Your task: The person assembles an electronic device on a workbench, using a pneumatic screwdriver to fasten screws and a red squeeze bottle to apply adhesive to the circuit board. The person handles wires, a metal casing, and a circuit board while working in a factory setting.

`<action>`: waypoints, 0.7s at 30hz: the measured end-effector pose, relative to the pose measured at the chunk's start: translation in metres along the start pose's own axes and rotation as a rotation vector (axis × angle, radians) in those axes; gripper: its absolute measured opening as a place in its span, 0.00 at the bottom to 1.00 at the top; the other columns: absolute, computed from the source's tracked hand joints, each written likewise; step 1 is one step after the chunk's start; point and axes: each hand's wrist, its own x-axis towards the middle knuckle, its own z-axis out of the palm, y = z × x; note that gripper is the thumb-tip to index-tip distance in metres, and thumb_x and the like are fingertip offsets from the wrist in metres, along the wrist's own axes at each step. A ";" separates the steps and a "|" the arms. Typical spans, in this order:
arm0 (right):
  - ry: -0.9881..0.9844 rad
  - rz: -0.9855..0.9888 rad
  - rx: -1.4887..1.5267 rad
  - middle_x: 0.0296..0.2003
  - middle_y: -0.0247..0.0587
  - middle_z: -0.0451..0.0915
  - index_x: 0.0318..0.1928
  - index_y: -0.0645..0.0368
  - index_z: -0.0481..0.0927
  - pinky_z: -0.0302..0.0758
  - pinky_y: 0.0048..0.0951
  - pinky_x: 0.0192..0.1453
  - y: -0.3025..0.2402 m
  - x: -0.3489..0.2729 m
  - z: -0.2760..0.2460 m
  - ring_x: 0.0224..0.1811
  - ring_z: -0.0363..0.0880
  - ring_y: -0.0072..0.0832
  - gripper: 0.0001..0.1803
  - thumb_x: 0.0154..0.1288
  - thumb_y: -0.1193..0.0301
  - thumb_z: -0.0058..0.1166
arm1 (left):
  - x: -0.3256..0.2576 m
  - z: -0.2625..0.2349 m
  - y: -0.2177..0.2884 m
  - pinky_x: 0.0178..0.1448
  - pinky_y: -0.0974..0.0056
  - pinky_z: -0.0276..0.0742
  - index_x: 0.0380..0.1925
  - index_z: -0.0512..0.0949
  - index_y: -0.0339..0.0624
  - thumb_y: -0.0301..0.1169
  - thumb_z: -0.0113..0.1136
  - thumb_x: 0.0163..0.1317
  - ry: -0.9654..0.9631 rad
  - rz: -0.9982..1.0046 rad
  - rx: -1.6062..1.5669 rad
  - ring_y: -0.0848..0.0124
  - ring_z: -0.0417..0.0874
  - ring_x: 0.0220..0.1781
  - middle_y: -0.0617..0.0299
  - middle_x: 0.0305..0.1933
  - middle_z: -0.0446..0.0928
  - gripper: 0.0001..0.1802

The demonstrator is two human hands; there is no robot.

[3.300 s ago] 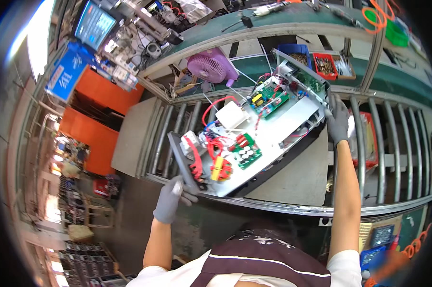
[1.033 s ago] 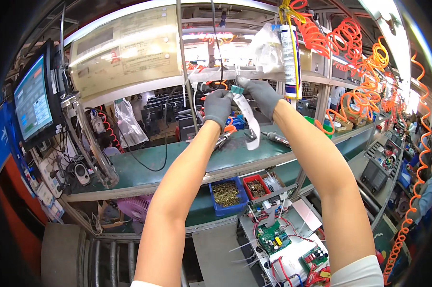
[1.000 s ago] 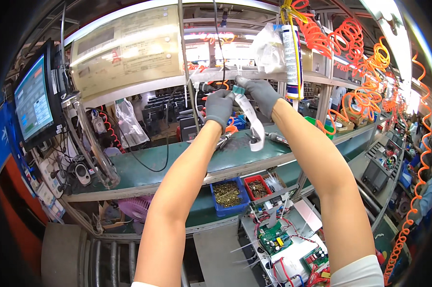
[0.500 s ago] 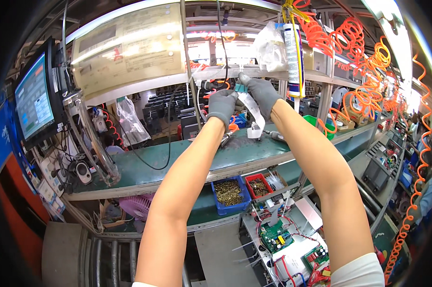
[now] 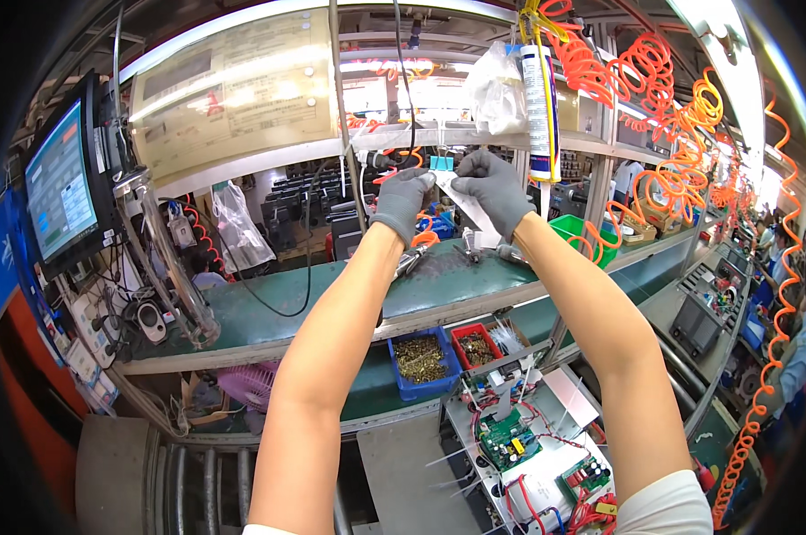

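White, narrow paper-like strip (image 5: 468,203) pinched in both hands

Held near its top by gray-gloved left hand (image 5: 405,201), thumb against fingers; held just beside by gray-gloved right hand (image 5: 492,189), fingers curled narrow. Directly above, small flat teal clip (image 5: 441,163). Now lowered from clip to strip with the right fingers, apparently leaving both hands working on the strip alone; impossible to tell whether still clamped. Below, worn green bench (image 5: 242,312); lower still, blue plastic bin (image 5: 429,390) of brass-coloured screws, and opened metal electronics unit (image 5: 541,446). Farther out, black-framed monitor (image 5: 62,183) leftward, orange coiled hoses (image 5: 670,178) rightward.
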 end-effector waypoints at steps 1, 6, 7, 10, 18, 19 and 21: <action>-0.003 0.019 0.008 0.30 0.29 0.74 0.36 0.60 0.73 0.71 0.17 0.38 0.004 -0.002 0.000 0.32 0.72 0.15 0.12 0.51 0.85 0.57 | -0.001 -0.004 -0.002 0.30 0.71 0.69 0.35 0.78 0.33 0.24 0.56 0.56 -0.058 0.016 0.081 0.76 0.72 0.23 0.64 0.25 0.75 0.07; 0.006 0.108 0.002 0.30 0.29 0.74 0.36 0.60 0.73 0.72 0.18 0.37 0.008 -0.033 -0.001 0.32 0.72 0.15 0.12 0.51 0.85 0.56 | -0.027 -0.003 -0.017 0.29 0.71 0.68 0.34 0.79 0.33 0.27 0.58 0.55 0.006 0.020 0.207 0.77 0.72 0.24 0.64 0.24 0.76 0.09; -0.018 0.097 -0.014 0.30 0.32 0.77 0.39 0.63 0.74 0.73 0.19 0.39 0.006 -0.045 0.002 0.32 0.74 0.18 0.13 0.51 0.85 0.56 | -0.040 -0.006 -0.015 0.29 0.71 0.68 0.34 0.79 0.33 0.28 0.58 0.55 -0.012 -0.015 0.184 0.77 0.72 0.24 0.64 0.24 0.76 0.09; -0.176 0.019 -0.008 0.33 0.33 0.78 0.44 0.63 0.75 0.74 0.20 0.43 -0.003 -0.080 0.003 0.34 0.75 0.18 0.16 0.52 0.83 0.56 | -0.071 -0.016 -0.014 0.30 0.71 0.69 0.34 0.79 0.33 0.29 0.57 0.56 -0.138 -0.087 0.166 0.77 0.72 0.25 0.64 0.26 0.76 0.10; -0.179 -0.072 -0.148 0.37 0.35 0.82 0.41 0.63 0.81 0.76 0.21 0.45 -0.049 -0.175 -0.009 0.38 0.78 0.16 0.11 0.55 0.79 0.58 | -0.158 0.002 0.009 0.39 0.67 0.72 0.34 0.77 0.34 0.28 0.55 0.56 -0.362 -0.279 0.040 0.73 0.74 0.32 0.62 0.31 0.75 0.09; -0.154 -0.083 -0.171 0.34 0.34 0.81 0.39 0.64 0.82 0.76 0.19 0.43 -0.058 -0.186 -0.010 0.36 0.77 0.17 0.10 0.54 0.82 0.58 | -0.170 0.010 0.016 0.39 0.67 0.72 0.33 0.77 0.34 0.27 0.54 0.56 -0.340 -0.325 0.019 0.73 0.74 0.32 0.62 0.30 0.75 0.08; -0.166 -0.060 -0.128 0.33 0.34 0.81 0.39 0.64 0.81 0.76 0.19 0.43 -0.080 -0.208 -0.020 0.36 0.78 0.17 0.10 0.54 0.82 0.58 | -0.184 0.019 0.015 0.40 0.65 0.74 0.33 0.77 0.35 0.26 0.54 0.56 -0.366 -0.307 -0.017 0.73 0.76 0.33 0.62 0.31 0.75 0.07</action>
